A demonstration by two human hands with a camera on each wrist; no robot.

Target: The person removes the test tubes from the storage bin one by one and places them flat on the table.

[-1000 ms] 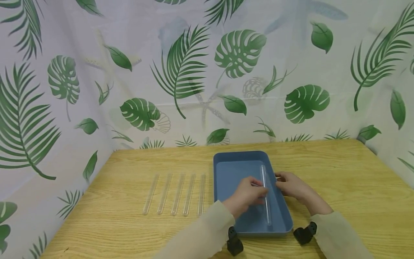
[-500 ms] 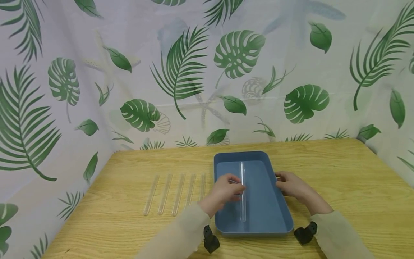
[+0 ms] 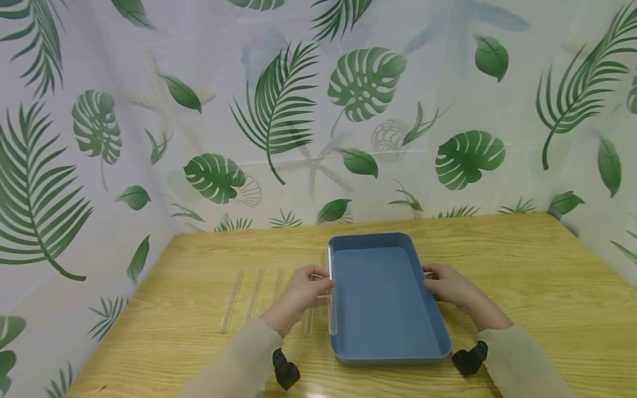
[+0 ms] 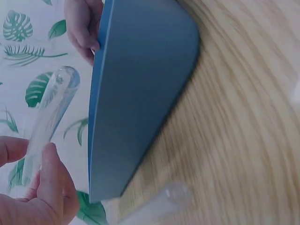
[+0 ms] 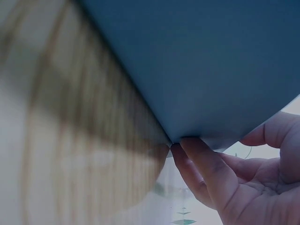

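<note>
My left hand pinches a clear test tube between thumb and fingers. In the head view the tube overlaps the left rim of the blue tray. From the left wrist, the tube's rounded end shows, held above the tray's rim. My right hand grips the tray's right side, thumb at the rim. In the right wrist view its fingertips press against the tray's outer wall low down. More clear test tubes lie side by side left of the tray, some partly hidden by my left hand and sleeve.
The wooden table runs back to a white curtain with green leaf prints, which also closes off both sides. Each wrist carries a black camera mount, the left one near the tray's front left.
My left hand has carried the test tube leftward, from over the right part of the tray to its left rim. The right hand has stayed at the tray's right side.
</note>
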